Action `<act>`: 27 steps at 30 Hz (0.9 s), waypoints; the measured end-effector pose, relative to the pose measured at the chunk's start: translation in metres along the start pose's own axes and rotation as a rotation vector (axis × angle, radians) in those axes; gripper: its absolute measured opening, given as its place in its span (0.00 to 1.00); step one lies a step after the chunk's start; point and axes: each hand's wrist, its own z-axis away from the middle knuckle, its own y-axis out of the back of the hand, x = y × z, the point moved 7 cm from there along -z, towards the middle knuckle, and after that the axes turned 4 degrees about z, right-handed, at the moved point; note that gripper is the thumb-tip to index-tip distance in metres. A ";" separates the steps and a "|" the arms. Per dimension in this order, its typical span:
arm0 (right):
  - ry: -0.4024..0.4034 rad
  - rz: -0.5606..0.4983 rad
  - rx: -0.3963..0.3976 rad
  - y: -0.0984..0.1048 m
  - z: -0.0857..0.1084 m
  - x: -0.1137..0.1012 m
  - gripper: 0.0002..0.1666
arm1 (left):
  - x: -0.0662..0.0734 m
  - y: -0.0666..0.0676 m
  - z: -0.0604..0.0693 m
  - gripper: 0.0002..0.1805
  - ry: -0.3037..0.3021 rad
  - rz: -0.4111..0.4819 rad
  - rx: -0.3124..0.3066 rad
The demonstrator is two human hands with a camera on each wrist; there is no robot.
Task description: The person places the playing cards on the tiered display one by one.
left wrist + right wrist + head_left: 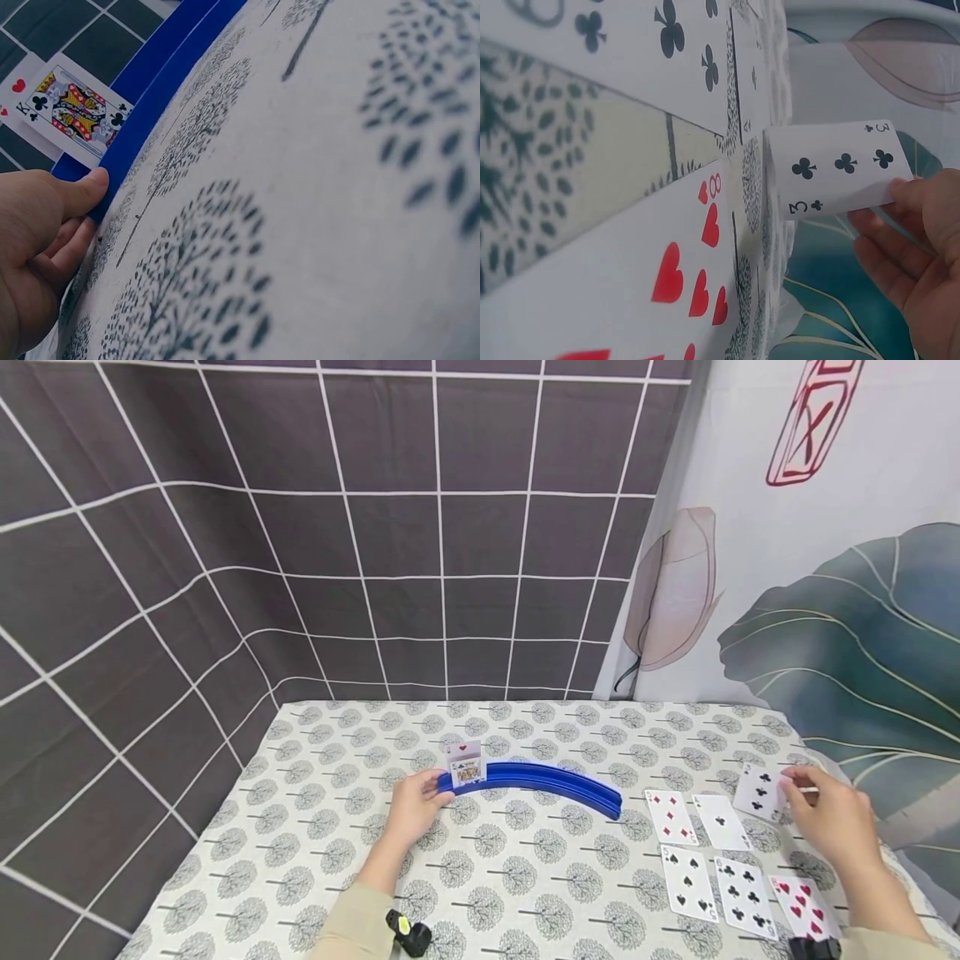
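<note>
My left hand [414, 807] pinches the left end of a curved blue card holder [555, 777], thumb on its near side in the left wrist view. In the holder's slot near that hand stand a king of clubs [75, 109] and, behind it, a partly hidden heart card [21, 94]. At the right, my right hand [836, 818] holds a three of clubs [840, 166] by one edge between thumb and fingers. The card is tilted up at the far right of the laid-out cards. Its lower edge's contact with the cloth I cannot tell.
Face-up cards lie in two rows right of the holder: a diamond card [670, 818], a club card [722, 823], a spade card [688, 885], a six of clubs [746, 897] and an eight of hearts [799, 910]. A tree-patterned cloth [337, 835] covers the table. Curtains hang behind.
</note>
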 end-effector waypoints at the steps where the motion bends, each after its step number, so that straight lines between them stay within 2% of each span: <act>1: 0.001 -0.002 0.003 0.000 0.000 -0.001 0.15 | 0.000 0.000 0.000 0.21 0.002 -0.001 0.001; 10: 0.039 -0.029 0.056 -0.003 -0.003 -0.005 0.14 | 0.001 0.000 0.001 0.22 0.010 -0.001 0.004; 15: 0.044 -0.046 0.053 -0.006 -0.002 -0.009 0.13 | 0.002 0.000 0.001 0.21 0.011 0.000 0.001; 23: 0.086 -0.122 0.081 -0.002 -0.003 -0.019 0.10 | 0.005 0.000 0.001 0.21 -0.026 -0.007 0.001; 27: 0.105 -0.146 0.083 -0.003 -0.005 -0.022 0.10 | 0.005 0.000 0.000 0.20 -0.022 -0.001 0.002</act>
